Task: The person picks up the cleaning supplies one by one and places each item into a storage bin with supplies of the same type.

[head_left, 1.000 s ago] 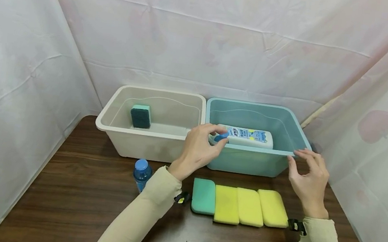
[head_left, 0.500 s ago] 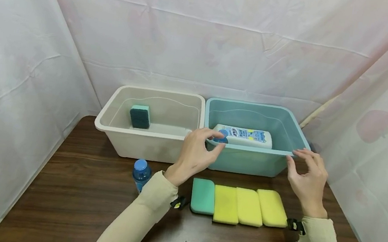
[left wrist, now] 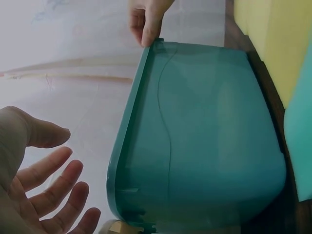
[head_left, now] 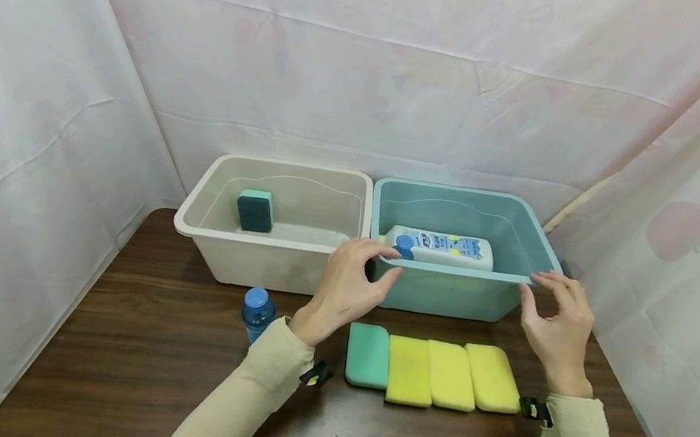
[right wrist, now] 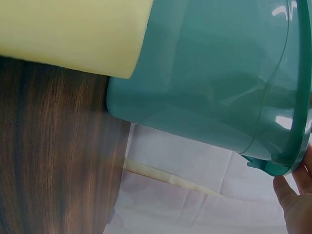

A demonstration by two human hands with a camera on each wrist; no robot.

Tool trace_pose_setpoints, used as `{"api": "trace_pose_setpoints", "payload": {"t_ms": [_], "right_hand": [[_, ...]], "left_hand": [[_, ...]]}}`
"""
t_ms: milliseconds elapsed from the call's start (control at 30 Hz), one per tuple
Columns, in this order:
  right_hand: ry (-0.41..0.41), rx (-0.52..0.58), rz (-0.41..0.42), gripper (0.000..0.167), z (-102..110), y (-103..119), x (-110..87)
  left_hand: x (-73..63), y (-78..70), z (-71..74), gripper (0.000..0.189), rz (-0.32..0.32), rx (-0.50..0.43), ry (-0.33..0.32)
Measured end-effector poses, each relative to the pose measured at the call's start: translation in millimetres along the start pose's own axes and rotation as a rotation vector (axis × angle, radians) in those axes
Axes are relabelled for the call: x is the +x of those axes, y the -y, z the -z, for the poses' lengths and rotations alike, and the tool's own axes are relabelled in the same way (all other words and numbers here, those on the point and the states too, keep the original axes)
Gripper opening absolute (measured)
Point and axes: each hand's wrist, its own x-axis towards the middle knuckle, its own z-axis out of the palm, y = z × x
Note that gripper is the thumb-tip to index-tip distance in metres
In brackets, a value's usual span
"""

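Observation:
A white bottle [head_left: 460, 247] with a blue cap [head_left: 405, 243] and a blue label lies on its side in the teal bin [head_left: 447, 292]. My left hand [head_left: 348, 282] hovers at that bin's front left corner, thumb and fingers spread apart with nothing between them. At the front right corner, my right hand [head_left: 557, 322] pinches the rim between thumb and fingers. The left wrist view shows the left hand [left wrist: 44, 180] beside the bin wall [left wrist: 209, 131], apart from it. In the right wrist view, the right thumb [right wrist: 285, 195] is against the rim's lip.
Left of the teal bin stands a beige bin [head_left: 270, 263] with a green sponge [head_left: 255, 210] inside. One green sponge [head_left: 367, 355] and several yellow sponges [head_left: 452, 375] lie in a row on the dark wooden table [head_left: 167, 372]. A blue-capped bottle [head_left: 256, 313] stands near the left sleeve.
My left hand has drawn slightly down and left from the bottle's blue cap, uncovering it. The right hand has stayed at the teal bin's corner.

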Motion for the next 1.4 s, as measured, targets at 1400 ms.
{"api": "trace_pose_setpoints", "payload": {"t_ms": [1400], "right_hand": [[0.004, -0.003, 0.002, 0.026, 0, 2, 0.7]], "left_hand": [[-45.6, -4.2, 15.2, 0.019, -0.024, 0.063, -0.003]]}}
